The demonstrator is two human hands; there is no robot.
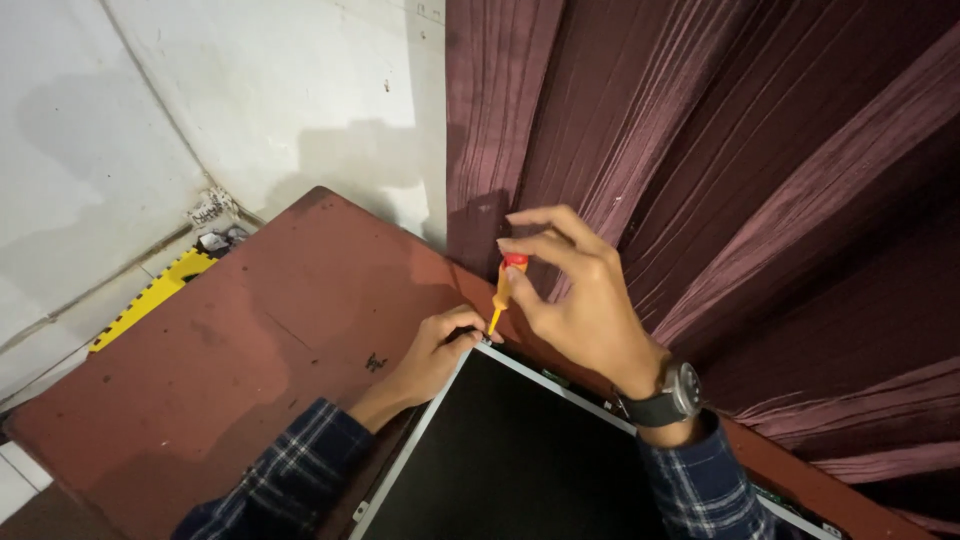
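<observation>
A flat dark display panel (520,450) with a thin silver frame lies on a reddish-brown table (250,330). My right hand (575,295) holds a small screwdriver (503,290) with an orange handle and red cap upright, its tip at the panel's far corner. My left hand (440,350) rests on the table and pinches that same corner, fingers closed by the screwdriver tip. A dark wristwatch (670,395) sits on my right wrist. Both sleeves are blue plaid.
A pleated maroon curtain (720,170) hangs right behind the table's far edge. A white wall (200,90) stands to the left. A yellow and black striped strip (150,295) lies beyond the table's left edge. A small dark speck (375,362) marks the tabletop.
</observation>
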